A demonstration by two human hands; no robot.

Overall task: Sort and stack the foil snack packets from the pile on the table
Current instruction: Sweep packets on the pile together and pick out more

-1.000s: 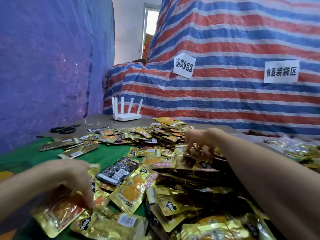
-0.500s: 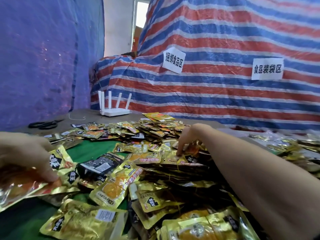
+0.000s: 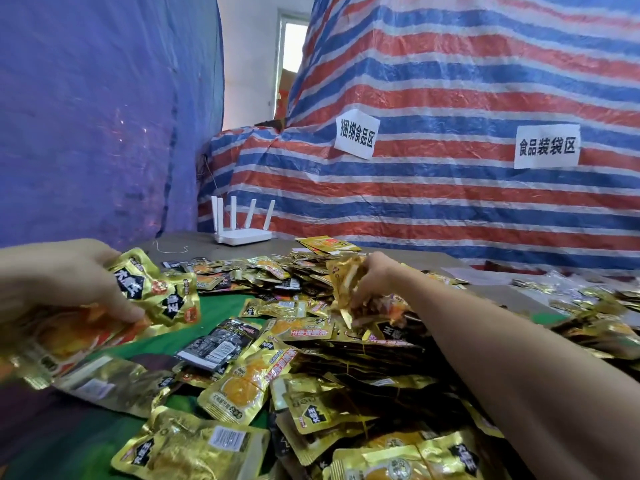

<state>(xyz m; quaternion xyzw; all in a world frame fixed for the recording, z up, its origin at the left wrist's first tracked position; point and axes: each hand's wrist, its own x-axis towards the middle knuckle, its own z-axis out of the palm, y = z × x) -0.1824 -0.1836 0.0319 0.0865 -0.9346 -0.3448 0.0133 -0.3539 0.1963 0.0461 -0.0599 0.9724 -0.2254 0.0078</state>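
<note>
**Pile of foil snack packets** (image 3: 346,362): crinkled, glossy gold pouches. Most carry a black diamond label and an orange food picture, and several lie face down showing white barcode stickers. One black packet (image 3: 221,341) lies at the pile's 9 o'clock edge. The pile covers the green-topped table (image 3: 221,311) from the centre out to 3 o'clock and down to 6 o'clock.

**Left hand** (image 3: 65,282): at 9 o'clock of the view, raised above the table. The fingers are curled and the thumb is pressed onto a bunch of gold packets (image 3: 156,292). The bunch fans out from the hand toward 3 o'clock and 7 o'clock. The number held cannot be told.

**Right hand** (image 3: 375,278): over the pile's 12 o'clock part, with the fingers curled downward. They pinch a crumpled gold packet (image 3: 341,284), which stands tilted on edge at the hand's 9 o'clock. Whether its lower edge is clear of the pile cannot be told.

**Surroundings**: a white router (image 3: 242,233) stands at the table's far 11 o'clock, with a striped tarp (image 3: 450,202) behind it.
</note>
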